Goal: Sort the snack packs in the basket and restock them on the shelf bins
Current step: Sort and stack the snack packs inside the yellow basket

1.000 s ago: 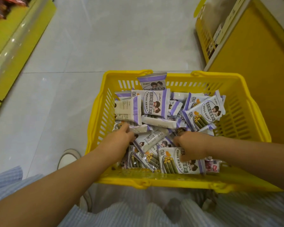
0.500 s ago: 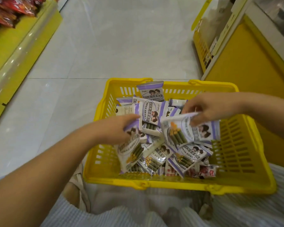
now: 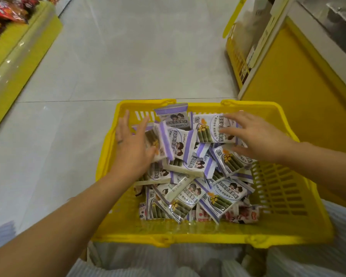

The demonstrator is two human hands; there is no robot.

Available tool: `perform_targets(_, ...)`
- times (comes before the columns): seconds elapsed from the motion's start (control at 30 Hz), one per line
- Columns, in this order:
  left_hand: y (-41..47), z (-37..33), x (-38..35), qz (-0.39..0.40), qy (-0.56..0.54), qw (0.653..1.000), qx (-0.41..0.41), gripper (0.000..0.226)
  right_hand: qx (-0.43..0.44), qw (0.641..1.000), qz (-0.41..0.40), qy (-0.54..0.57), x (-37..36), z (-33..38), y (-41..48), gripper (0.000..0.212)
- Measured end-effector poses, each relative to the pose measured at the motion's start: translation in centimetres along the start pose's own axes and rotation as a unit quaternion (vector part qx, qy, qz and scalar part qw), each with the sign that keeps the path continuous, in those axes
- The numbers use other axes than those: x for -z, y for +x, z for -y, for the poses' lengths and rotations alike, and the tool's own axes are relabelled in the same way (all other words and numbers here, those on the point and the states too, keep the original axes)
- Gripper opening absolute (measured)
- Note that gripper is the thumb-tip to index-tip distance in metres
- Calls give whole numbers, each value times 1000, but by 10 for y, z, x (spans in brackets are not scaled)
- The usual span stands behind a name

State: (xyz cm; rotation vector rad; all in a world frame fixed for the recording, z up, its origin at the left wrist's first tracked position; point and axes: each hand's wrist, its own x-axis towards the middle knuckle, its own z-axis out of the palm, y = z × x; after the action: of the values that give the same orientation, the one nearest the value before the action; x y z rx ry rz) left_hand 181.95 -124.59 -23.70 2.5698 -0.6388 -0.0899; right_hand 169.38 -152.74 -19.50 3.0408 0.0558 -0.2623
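Purple-and-white snack packs (image 3: 190, 168) fill my yellow basket (image 3: 278, 188). My left hand (image 3: 132, 144) and right hand (image 3: 256, 134) lie spread flat on them, gripping nothing; I should gather matching packs, leaving the red ones (image 3: 242, 213).

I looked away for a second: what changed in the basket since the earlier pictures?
Both hands moved from the near end to the far end. The left hand and right hand now lie open on the purple-and-white snack packs, which got reshuffled. The yellow basket stayed put, packs still inside.
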Motion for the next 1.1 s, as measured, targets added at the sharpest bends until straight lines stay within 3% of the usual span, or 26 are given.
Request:
perform_targets(0.1,-10,-4,-18,92,89,990,-64,81,73,995,-67,21,-7,8,-8,22)
perform_targets(0.17,-14,-3,-26,145,98,981,-90,79,102,991,-12,85,-13,13,-15,5)
perform_targets(0.23,-16,-2,-34,179,116,971,-108,70,81,979,149,110,-28,17,-23,8)
perform_targets(0.3,-16,0,-37,175,130,967,-128,63,62,954,279,94,-48,23,-33,31)
perform_targets(0.37,-19,-1,-35,137,130,964,-186,59,70,945,313,60,-69,30,-40,57)
perform_targets(0.47,-26,-1,-36,91,145,935,-311,63,64,949,307,35,-93,44,-44,74)
perform_targets(0.63,-28,9,-38,113,169,915,-349,33,66,966,243,-62,-108,55,-43,70)
perform_targets(0.73,-30,21,-45,187,236,897,-324,62,115,974,177,-80,-107,51,-44,49)
perform_targets(0.8,-32,28,-53,193,284,886,-312,76,154,976,137,-66,-101,49,-46,36)
perform_targets(0.9,-28,25,-50,135,252,914,-288,98,164,978,131,10,-77,40,-45,27)
perform_targets(0.97,-17,22,-42,96,222,936,-254,101,153,976,139,72,-55,32,-39,27)
perform_targets(1.1,-2,16,-36,63,227,951,-200,103,133,977,12,169,-10,13,-28,33)
